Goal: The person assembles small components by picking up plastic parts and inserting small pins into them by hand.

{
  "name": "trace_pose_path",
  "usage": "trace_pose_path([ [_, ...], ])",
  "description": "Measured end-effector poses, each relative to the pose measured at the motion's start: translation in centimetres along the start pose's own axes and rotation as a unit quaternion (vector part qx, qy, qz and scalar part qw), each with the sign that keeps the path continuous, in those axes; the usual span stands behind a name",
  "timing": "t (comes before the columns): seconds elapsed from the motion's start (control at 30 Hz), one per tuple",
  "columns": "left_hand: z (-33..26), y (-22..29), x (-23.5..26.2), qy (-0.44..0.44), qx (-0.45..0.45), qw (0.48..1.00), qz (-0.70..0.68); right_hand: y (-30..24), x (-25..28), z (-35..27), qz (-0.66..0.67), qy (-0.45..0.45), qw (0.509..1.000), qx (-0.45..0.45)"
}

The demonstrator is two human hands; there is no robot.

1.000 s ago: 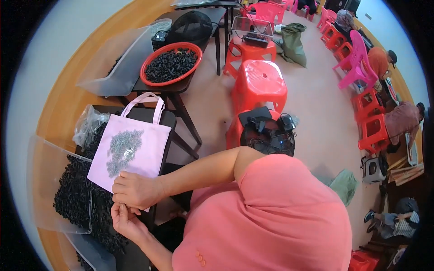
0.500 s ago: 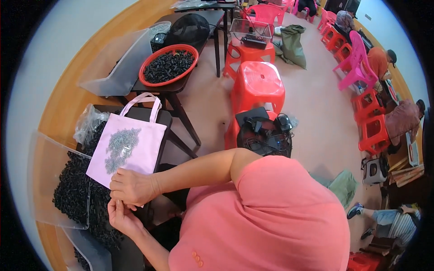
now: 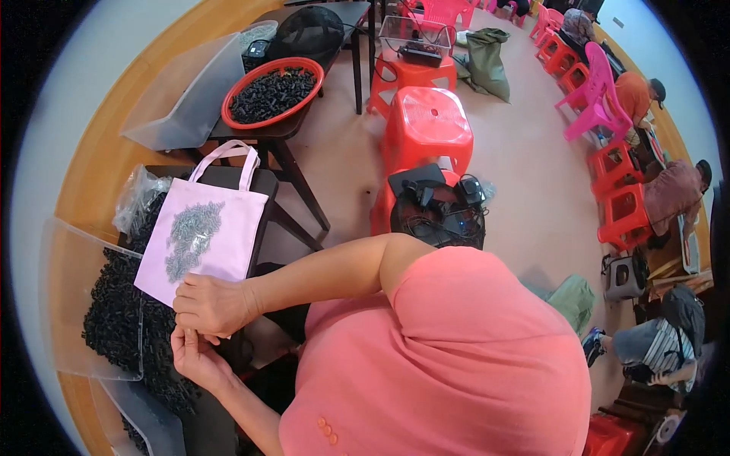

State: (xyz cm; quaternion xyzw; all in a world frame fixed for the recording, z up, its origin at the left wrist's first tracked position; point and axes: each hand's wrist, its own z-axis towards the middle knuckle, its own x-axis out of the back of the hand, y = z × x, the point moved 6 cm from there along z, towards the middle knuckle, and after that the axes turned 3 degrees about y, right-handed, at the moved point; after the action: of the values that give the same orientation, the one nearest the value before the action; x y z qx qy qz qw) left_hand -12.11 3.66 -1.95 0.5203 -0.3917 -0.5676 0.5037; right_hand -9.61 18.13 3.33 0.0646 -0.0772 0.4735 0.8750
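Observation:
My right hand (image 3: 213, 304) is closed in a pinch just above my left hand (image 3: 199, 359), and their fingertips meet. Whatever small thing they hold between them is hidden by the fingers. The left hand's fingers are also pinched together. Right beyond the hands lies a pink tote bag (image 3: 239, 224) with two handles, flat on the dark table. On the bag rests a pile of small silvery-grey pieces (image 3: 196, 232), too small to name. Beside my hands spreads a heap of small black parts (image 3: 114, 311), partly behind a clear plastic bin wall (image 3: 61, 304).
A red round basket (image 3: 315, 76) of black parts stands on another dark table, beside a translucent bin (image 3: 171, 114). Red stools (image 3: 433, 121) stand to the right, one bearing a tray of black cables and adapters (image 3: 437, 209). Several people sit along the far right wall.
The whole view has shifted slightly, so things sit a little further left and up. My hands stay pinched together by the bag. At the lower right, a person with a dark backpack shows more fully.

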Motion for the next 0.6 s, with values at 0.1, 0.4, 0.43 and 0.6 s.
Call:
trace_pose_path([
  [0.1, 0.12, 0.24, -0.47, -0.004, 0.001, 1.0, 0.009, 0.29, -0.32, -0.23, 0.006, -0.01, 1.0, -0.002],
  [0.4, 0.23, 0.0, 0.15, 0.003, -0.009, 1.0, -0.002, 0.03, -0.26, -0.02, -0.003, -0.016, 1.0, 0.004],
  [0.43, 0.27, -0.05, 0.19, 0.001, -0.009, 1.0, -0.003, 0.06, -0.22, -0.02, -0.003, -0.016, 1.0, 0.004],
  [0.6, 0.0, 0.32, -0.29, 0.008, -0.01, 1.0, -0.005, 0.03, -0.07, 0.05, 0.003, -0.019, 1.0, 0.009],
])
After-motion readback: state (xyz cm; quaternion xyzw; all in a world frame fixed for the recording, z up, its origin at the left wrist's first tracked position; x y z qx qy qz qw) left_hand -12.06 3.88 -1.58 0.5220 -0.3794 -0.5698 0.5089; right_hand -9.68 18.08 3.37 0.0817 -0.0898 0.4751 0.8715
